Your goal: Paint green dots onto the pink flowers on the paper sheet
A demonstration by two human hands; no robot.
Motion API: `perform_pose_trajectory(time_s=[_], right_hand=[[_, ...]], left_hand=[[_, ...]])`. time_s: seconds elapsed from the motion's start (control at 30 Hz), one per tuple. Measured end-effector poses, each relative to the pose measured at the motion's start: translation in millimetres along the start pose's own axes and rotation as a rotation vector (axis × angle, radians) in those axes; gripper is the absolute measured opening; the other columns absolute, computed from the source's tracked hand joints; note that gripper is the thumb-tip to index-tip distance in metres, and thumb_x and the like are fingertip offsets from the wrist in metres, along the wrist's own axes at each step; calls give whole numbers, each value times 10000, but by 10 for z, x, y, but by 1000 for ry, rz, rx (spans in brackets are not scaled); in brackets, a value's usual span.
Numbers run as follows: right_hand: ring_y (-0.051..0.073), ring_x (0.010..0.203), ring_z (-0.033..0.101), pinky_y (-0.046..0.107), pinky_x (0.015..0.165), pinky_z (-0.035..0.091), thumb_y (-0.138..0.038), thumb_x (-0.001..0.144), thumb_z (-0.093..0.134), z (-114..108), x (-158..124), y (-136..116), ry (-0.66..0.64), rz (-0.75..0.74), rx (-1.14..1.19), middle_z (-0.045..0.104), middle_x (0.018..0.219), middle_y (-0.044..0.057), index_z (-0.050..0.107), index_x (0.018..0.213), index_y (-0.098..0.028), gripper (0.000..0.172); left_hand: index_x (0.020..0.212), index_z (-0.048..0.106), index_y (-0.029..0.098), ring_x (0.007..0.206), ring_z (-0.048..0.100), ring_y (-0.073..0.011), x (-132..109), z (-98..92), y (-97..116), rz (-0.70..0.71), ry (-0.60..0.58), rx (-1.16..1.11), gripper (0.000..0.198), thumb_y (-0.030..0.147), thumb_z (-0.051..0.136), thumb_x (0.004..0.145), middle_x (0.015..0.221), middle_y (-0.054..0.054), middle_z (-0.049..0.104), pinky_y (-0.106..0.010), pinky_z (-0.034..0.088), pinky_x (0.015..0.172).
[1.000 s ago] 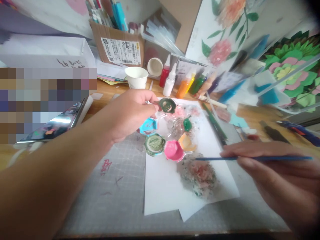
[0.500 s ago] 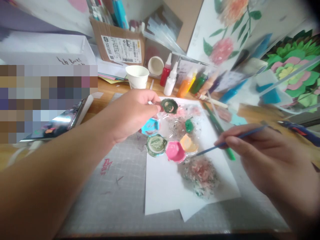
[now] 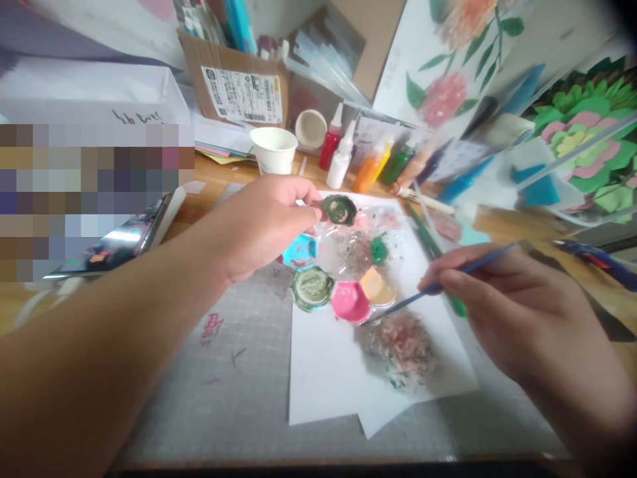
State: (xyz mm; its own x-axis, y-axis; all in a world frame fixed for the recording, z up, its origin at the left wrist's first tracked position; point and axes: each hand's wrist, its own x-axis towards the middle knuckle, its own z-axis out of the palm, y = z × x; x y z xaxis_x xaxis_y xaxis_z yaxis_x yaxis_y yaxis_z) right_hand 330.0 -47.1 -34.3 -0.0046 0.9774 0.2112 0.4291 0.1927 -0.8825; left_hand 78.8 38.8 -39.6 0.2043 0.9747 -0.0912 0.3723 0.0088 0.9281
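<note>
A clear plastic paint palette [image 3: 332,250] with round wells is pinched at its far left rim by my left hand [image 3: 273,222]. Its wells hold dark green, blue, grey-green, pink [image 3: 350,300], pale orange and bright green paint. My right hand [image 3: 497,312] grips a thin blue paintbrush [image 3: 428,290] like a pen. The brush tip is just below the pink and orange wells, at the upper left edge of a painted pink flower with green touches [image 3: 402,348]. That flower is on white paper [image 3: 318,378], partly under the palette.
A grey cutting mat [image 3: 199,398] lies under the paper. Behind stand a paper cup [image 3: 274,149], a tipped cup and several paint bottles [image 3: 341,162]. A green pen [image 3: 423,229] lies right of the palette. A cardboard box [image 3: 239,79] and a phone or tablet [image 3: 119,242] are on the left.
My right hand has shifted slightly left, bringing the brush tip left and a little down beside the flower's edge. My left hand and the palette stay almost in place.
</note>
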Motion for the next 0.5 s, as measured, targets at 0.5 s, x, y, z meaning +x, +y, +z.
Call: perform_pose_trajectory(time_s=[0.5], right_hand=[[136,738,647,243,685,505,-263,801,718,-239,-171,-12,212,-6,77,714,793,-6,723,811,-280,20]], left_hand=[[750,620,200,535,506,-117,5,-2,29,13,38,77,78,276,609,734,607,23,592,-226,317,492]])
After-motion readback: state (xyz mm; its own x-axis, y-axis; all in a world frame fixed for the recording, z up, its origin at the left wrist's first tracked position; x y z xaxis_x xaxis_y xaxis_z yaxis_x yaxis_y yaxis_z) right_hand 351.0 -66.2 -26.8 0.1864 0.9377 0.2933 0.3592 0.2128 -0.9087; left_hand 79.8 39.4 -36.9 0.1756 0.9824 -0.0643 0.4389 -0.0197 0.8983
